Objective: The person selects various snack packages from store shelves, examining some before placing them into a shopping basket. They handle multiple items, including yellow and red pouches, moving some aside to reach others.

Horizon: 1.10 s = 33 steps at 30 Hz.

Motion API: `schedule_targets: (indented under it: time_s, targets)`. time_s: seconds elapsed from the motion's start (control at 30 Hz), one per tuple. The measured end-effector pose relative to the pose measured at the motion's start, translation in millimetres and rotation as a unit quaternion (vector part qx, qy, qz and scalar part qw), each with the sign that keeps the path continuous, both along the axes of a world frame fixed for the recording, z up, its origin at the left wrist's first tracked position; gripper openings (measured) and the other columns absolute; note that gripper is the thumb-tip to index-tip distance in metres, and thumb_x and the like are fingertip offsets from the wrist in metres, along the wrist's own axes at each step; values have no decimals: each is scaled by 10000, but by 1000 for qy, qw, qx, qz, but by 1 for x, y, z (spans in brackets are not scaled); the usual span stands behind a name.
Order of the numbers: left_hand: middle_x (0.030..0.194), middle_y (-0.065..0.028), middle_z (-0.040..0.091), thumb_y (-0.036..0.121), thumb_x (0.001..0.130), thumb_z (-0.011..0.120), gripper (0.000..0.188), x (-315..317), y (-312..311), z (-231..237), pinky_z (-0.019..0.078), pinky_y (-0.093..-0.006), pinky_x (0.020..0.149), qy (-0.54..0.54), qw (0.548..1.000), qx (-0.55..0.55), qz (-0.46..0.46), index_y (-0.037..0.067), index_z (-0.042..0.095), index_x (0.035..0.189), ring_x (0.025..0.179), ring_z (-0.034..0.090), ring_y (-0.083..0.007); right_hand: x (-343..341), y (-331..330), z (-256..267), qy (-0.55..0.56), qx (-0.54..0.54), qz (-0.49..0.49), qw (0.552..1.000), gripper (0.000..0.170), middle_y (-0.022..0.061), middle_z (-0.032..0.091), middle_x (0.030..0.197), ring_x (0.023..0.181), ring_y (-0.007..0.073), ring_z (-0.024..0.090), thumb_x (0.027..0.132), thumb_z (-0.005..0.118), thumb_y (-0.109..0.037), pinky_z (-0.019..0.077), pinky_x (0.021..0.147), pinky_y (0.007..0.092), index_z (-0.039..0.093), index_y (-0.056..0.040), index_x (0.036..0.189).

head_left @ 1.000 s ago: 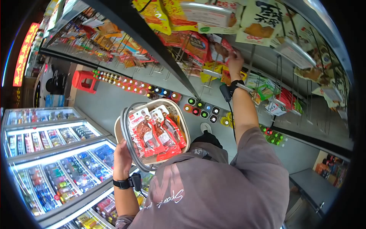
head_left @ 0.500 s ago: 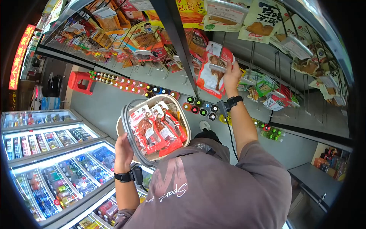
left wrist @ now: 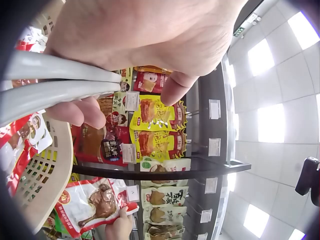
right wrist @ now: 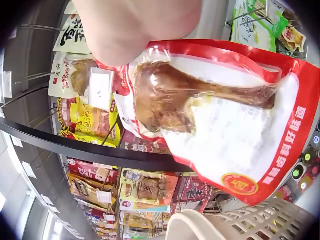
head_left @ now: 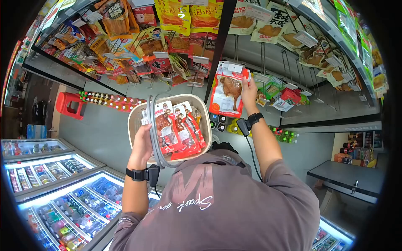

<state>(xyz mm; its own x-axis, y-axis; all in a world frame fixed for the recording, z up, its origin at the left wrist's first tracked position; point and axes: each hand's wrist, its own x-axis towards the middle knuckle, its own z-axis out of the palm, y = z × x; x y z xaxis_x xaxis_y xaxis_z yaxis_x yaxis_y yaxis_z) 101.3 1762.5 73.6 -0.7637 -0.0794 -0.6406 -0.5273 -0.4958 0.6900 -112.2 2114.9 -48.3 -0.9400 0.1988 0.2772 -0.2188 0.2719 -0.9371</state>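
Note:
My left hand (head_left: pixel 141 144) grips the grey handles (left wrist: pixel 60 82) of a cream plastic basket (head_left: pixel 209 125), its fingers curled round them in the left wrist view. Inside the basket lie several red-and-white packs (head_left: pixel 168 131) of brown meat. Up at the right, my right hand (head_left: pixel 249 94) pinches a clear-fronted packet (head_left: pixel 229 90) by its top edge. A whole cooked drumstick (right wrist: pixel 170 95) shows through that red-bordered packet. It hangs just beyond the basket's right rim, in front of the rack.
Hanging snack bags (head_left: pixel 173 16) fill the rack ahead, split by a dark upright post (head_left: pixel 218 46). Metal hooks (head_left: pixel 289 62) stick out on the right. Bottles (head_left: pixel 111 101) line the floor near a red stool (head_left: pixel 69 105). Lit drink coolers (head_left: pixel 71 209) stand at the left.
My right hand has drawn the drumstick packet off the rack, down and back toward the basket. The head view has turned rightward, and my left hand still holds the basket handles.

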Motion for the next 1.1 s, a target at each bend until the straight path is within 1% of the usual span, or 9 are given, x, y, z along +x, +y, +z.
schedule_targets:
  time_s: [0.2,0.3,0.63,0.8,0.87,0.9,1.03,1.07,1.1]
  targets:
    - [746,-70,568,445,838,467,415,-8,-13,-4,453,-338,621,13,999,11,-50,43,531,913,651,544,-200,4,-6,24,-21,119,-49,991,263,217,631,826,759,336,616,941,520,-247,456,682,373,561,12,946]
    - [751,-76,566,440,838,470,413,-10,-22,-9,457,-341,622,19,997,16,-68,39,525,919,652,544,-208,7,-3,31,-53,140,-56,987,267,179,666,874,770,247,631,935,536,-247,467,711,342,594,-3,1026]
    - [764,-60,564,460,812,559,420,-12,-38,-15,463,-336,623,35,998,43,-41,65,518,949,651,569,-210,38,13,15,-122,304,-19,944,270,218,648,836,766,273,632,903,579,-229,466,699,363,606,33,959]
    - [780,-60,564,458,800,586,440,-10,-48,-19,466,-333,628,16,998,57,-37,82,508,1015,662,564,-192,80,-22,76,-201,92,183,958,211,144,662,863,778,204,624,880,606,-188,469,726,325,621,3,970]
    - [778,-58,564,459,800,585,440,-7,-52,-17,465,-333,629,16,998,54,-34,82,510,1014,663,564,-194,85,-62,108,-193,98,294,931,198,111,653,871,800,159,604,880,611,-168,469,742,303,622,-3,988]
    - [777,-57,564,459,801,585,439,-7,-53,-15,465,-333,631,17,998,51,-32,82,512,1013,664,564,-195,80,-82,116,-186,212,338,898,226,121,649,875,819,184,613,878,614,-187,474,761,315,612,-6,1013]
    - [777,-43,564,448,832,517,401,9,-68,-1,454,-317,620,35,998,37,-38,71,542,968,666,549,-173,67,-200,108,-137,293,496,806,261,162,642,854,788,213,611,868,612,-210,480,727,356,587,0,1021]
    - [781,-42,558,444,841,504,419,13,-74,3,452,-315,619,48,997,46,-48,63,537,1012,664,546,-167,64,-228,78,-55,223,529,817,262,169,645,847,783,232,624,860,618,-209,478,718,377,586,-1,1016]
    - [781,-42,558,444,841,504,419,18,-81,5,452,-315,619,50,997,44,-44,63,537,1012,664,546,-167,69,-257,92,-128,273,536,788,329,229,641,905,864,361,626,820,656,-220,485,759,414,597,13,1043]
